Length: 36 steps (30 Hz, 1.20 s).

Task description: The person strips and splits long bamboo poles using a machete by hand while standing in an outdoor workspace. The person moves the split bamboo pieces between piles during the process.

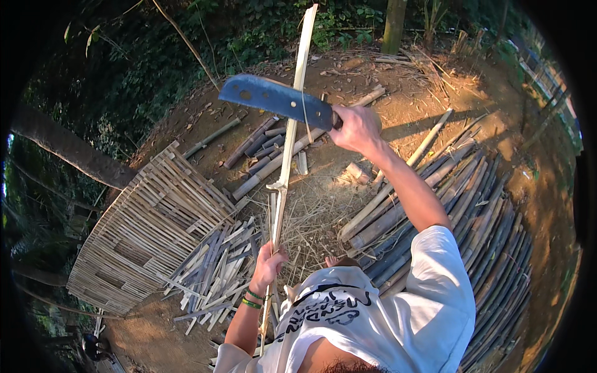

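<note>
A long pale bamboo strip (288, 158) stands nearly upright through the middle of the view, with a rough node partway along it. My left hand (268, 263) is closed round its lower part. In my right hand (359, 129) is the handle of a machete (272, 101), gripped with the fingers wrapped round. Its broad dark blade has several holes and points left, crossing the strip's upper part. A thin sliver curls beside the strip at the blade. Whether the edge is biting into the bamboo, I cannot tell.
To the left lies a slatted bamboo panel (152, 227), with a heap of split strips (214, 273) beside it. Bamboo poles (479, 217) are stacked on the right. Cut lengths (252, 140) and shavings (323, 202) lie on the earth ahead, before dense greenery.
</note>
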Available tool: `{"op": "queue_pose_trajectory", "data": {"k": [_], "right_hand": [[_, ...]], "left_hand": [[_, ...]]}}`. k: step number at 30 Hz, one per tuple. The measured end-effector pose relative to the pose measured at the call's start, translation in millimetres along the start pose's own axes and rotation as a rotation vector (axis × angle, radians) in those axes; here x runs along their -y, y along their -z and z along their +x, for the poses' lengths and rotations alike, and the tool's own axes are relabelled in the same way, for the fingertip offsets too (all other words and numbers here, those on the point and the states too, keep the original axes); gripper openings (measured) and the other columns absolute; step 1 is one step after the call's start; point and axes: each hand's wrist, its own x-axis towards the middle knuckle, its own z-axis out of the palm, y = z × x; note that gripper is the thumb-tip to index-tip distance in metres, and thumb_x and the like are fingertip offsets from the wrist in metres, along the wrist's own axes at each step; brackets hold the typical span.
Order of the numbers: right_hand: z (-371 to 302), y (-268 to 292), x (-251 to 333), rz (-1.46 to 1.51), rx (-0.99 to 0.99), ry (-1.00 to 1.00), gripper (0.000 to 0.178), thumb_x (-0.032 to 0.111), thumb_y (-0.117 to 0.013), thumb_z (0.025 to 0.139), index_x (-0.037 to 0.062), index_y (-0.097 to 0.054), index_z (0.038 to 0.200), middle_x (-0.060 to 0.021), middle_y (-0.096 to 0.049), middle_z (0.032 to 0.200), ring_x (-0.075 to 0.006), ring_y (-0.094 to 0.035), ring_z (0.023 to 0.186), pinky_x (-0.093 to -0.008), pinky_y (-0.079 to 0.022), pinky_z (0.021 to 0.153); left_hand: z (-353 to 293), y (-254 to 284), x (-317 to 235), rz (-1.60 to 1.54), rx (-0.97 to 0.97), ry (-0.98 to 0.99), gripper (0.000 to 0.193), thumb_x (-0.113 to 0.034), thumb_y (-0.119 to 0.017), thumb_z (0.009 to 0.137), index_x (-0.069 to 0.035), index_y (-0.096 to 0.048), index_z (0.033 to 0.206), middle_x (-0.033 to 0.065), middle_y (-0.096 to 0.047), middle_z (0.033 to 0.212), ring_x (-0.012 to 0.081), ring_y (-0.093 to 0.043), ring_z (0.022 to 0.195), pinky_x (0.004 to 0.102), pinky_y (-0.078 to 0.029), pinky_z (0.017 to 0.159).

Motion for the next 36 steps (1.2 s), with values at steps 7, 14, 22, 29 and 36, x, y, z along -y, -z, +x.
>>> {"op": "queue_pose_trajectory", "data": {"k": [7, 14, 22, 29, 36], "right_hand": [[15, -11, -22, 0.061, 0.187, 0.189, 0.015, 0.023, -0.069, 0.075, 0.0091, -0.068, 0.080, -0.0064, -0.064, 0.059, -0.0209, -0.061, 0.048, -0.0394, -0.051, 0.049], [84, 6, -45, -0.132, 0.026, 0.418, 0.024, 0.024, -0.070, 0.066, 0.0059, -0.065, 0.080, -0.0131, -0.066, 0.066, -0.0329, -0.066, 0.059, -0.0448, -0.053, 0.055], [56, -23, -41, -0.067, 0.225, 0.255, 0.018, 0.022, -0.068, 0.066, 0.0077, -0.063, 0.077, -0.0100, -0.065, 0.061, -0.0276, -0.064, 0.053, -0.0405, -0.055, 0.056], [149, 37, -93, -0.240, -0.003, 0.145, 0.020, 0.025, -0.068, 0.069, 0.0075, -0.068, 0.079, -0.0201, -0.068, 0.073, -0.0414, -0.067, 0.074, -0.0504, -0.055, 0.070], [195, 80, -134, -0.487, -0.024, -0.071, 0.027, 0.022, -0.065, 0.069, 0.0106, -0.074, 0.091, -0.0212, -0.071, 0.089, -0.0400, -0.069, 0.088, -0.0495, -0.057, 0.081]], "left_hand": [[2, 7, -12, -0.051, 0.009, -0.035, 0.009, -0.004, -0.057, 0.081, -0.008, -0.049, 0.079, -0.0026, -0.045, 0.061, 0.0075, -0.041, 0.049, 0.0248, -0.031, 0.045], [25, -4, -42, -0.094, -0.026, -0.095, 0.009, -0.008, -0.054, 0.081, -0.008, -0.047, 0.076, -0.0017, -0.043, 0.059, 0.0085, -0.039, 0.048, 0.0250, -0.030, 0.047], [-6, 8, 14, -0.110, -0.053, -0.026, 0.001, -0.006, -0.052, 0.079, -0.007, -0.051, 0.079, -0.0002, -0.048, 0.066, 0.0082, -0.042, 0.051, 0.0238, -0.032, 0.045], [-4, 2, 5, -0.201, 0.039, -0.008, 0.009, -0.005, -0.050, 0.079, -0.010, -0.042, 0.077, -0.0021, -0.040, 0.061, 0.0085, -0.036, 0.050, 0.0253, -0.029, 0.046], [22, -7, -15, -0.239, 0.148, -0.001, 0.010, -0.010, -0.052, 0.080, -0.010, -0.043, 0.076, -0.0020, -0.040, 0.059, 0.0100, -0.038, 0.050, 0.0261, -0.030, 0.048]]}}
